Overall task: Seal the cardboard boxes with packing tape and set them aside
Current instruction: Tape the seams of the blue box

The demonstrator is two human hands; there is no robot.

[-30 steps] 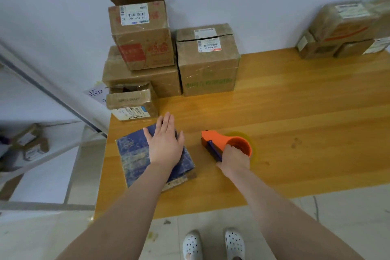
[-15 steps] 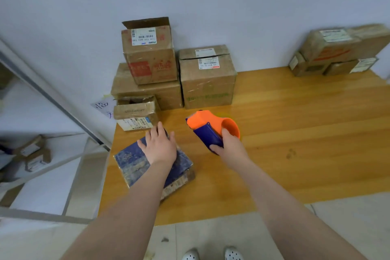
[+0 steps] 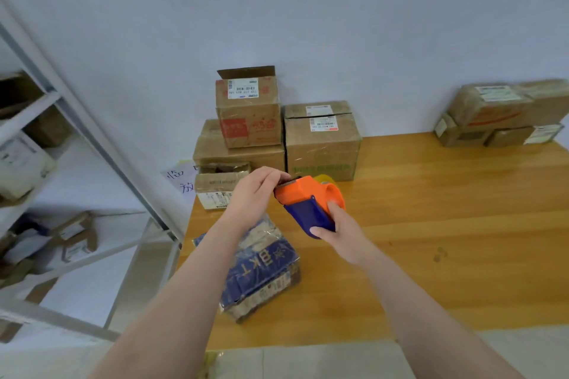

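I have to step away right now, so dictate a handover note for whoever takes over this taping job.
The right hand grips the tape dispenser above the table.
The left hand pinches at its front edge, probably the tape end.
The blue box lies below, untouched.
Done: no tape drawn out yet.
To do: tape the blue box, set it aside.

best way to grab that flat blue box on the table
Probably from above, across its narrower width: the blue box lies flat on the table, so thumb and fingers can clamp its two long side walls. The left hand and right hand both hold the tape dispenser.
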